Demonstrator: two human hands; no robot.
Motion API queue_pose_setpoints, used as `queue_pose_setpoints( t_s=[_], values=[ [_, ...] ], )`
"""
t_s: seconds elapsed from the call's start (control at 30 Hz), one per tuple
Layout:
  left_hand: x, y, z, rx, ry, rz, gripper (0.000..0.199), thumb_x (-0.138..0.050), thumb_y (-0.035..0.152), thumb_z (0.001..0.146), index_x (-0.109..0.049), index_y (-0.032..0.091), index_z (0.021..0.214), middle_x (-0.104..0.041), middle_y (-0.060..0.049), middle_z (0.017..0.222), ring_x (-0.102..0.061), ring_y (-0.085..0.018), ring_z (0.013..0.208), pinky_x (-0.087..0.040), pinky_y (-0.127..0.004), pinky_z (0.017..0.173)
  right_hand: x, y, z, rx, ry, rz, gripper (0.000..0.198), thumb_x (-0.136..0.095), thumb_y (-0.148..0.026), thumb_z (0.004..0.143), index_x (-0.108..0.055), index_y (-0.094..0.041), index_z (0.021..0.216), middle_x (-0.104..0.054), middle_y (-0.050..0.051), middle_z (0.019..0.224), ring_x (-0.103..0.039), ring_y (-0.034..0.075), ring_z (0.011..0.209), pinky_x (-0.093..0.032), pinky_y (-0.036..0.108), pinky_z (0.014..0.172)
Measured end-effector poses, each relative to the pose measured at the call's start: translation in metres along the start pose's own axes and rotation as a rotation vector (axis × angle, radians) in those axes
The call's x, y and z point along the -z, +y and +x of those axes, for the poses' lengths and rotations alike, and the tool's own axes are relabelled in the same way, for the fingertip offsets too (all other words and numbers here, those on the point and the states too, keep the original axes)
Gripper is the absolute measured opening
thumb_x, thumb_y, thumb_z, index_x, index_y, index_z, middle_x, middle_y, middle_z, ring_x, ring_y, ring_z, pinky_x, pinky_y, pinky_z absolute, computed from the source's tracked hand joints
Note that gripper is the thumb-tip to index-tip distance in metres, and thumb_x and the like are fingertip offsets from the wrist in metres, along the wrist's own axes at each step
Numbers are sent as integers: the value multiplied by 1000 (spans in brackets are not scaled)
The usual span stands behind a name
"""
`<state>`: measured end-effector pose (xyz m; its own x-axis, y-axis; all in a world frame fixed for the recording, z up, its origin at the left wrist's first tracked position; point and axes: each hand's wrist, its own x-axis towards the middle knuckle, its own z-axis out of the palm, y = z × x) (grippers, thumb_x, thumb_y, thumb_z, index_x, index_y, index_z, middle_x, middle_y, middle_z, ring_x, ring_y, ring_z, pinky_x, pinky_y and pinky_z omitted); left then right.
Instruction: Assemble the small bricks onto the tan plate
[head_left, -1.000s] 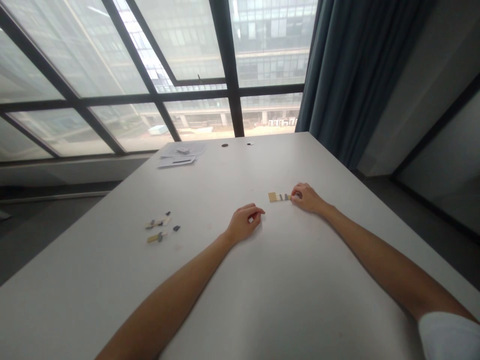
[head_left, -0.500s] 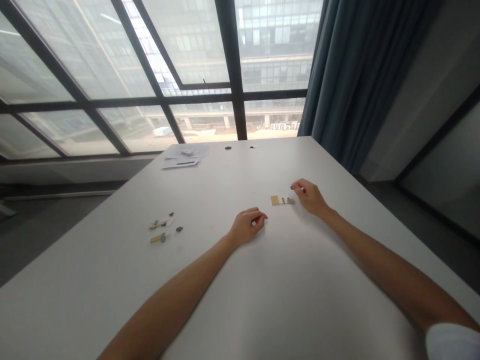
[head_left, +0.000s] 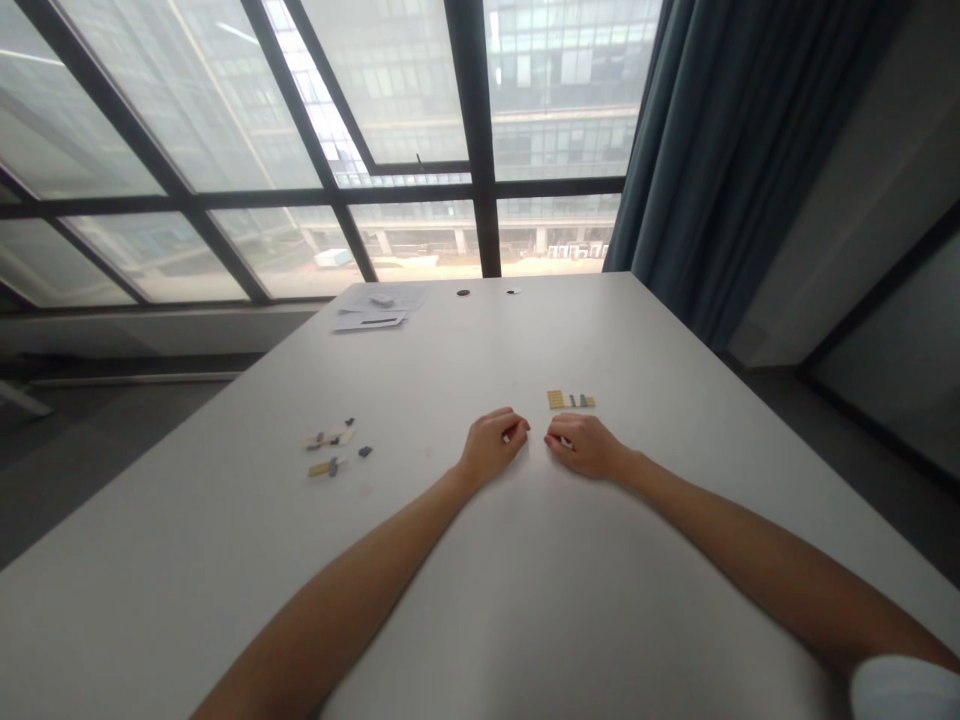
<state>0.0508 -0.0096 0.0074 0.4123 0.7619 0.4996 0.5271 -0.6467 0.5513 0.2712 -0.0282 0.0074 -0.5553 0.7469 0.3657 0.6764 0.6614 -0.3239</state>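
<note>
Zero items visible in bare left grip point(head_left: 491, 447), fingertips together | right grip point(head_left: 587, 447) curled, unclear whether its fingertips meet | flat yellow, white, grey plastic-looking strip point(head_left: 572, 401) on white bench point(head_left: 480, 360), just beyond right grip, untouched | step: seemingly a handling pause | next touch would want a light pinch

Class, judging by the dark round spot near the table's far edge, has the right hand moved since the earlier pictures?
Yes: against the dark round spot, the right hand has moved left and nearer the wearer.

Likely office: white table point(head_left: 480, 350), papers point(head_left: 366, 318)
</note>
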Motion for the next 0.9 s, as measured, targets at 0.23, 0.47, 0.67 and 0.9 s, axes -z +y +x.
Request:
queue_pose_setpoints(
  t_s=[0.23, 0.47, 0.67, 0.9],
  values=[
    [-2, -2, 2, -2, -110, 45, 26, -51, 23, 91, -73, 17, 78, -60, -1, 70, -52, -12, 64, -38, -25, 62, -4, 2, -1, -25, -37, -17, 22, -55, -28, 94, -56, -20, 74, -58, 1, 77, -51, 15, 72, -33, 26, 68],
    [-2, 1, 2, 1, -303, 141, 25, -51, 30, 92, -72, 20, 83, -68, -1, 79, -57, -14, 71, -38, -25, 65, -6, 5, 0, -22, -30, -9, 19, -58, -24, 91, -54, -19, 73, -57, 0, 75, -48, 14, 70, -31, 26, 66],
    [1, 5, 3, 13, -328, 160, 25, -51, 31, 92, -72, 21, 85, -70, -1, 82, -58, -14, 73, -39, -25, 66, -7, 7, 0, -28, -16, 25, 19, -58, -22, 91, -54, -19, 73, -56, 0, 74, -47, 14, 69, -31, 26, 65],
    [1, 6, 3, 14, -332, 161, 24, -51, 31, 92, -73, 21, 87, -71, -2, 83, -59, -14, 74, -41, -25, 67, -7, 8, 0, -35, -10, 38, 17, -58, -22, 90, -55, -19, 74, -56, 0, 74, -47, 14, 69, -31, 25, 65]
  ],
)
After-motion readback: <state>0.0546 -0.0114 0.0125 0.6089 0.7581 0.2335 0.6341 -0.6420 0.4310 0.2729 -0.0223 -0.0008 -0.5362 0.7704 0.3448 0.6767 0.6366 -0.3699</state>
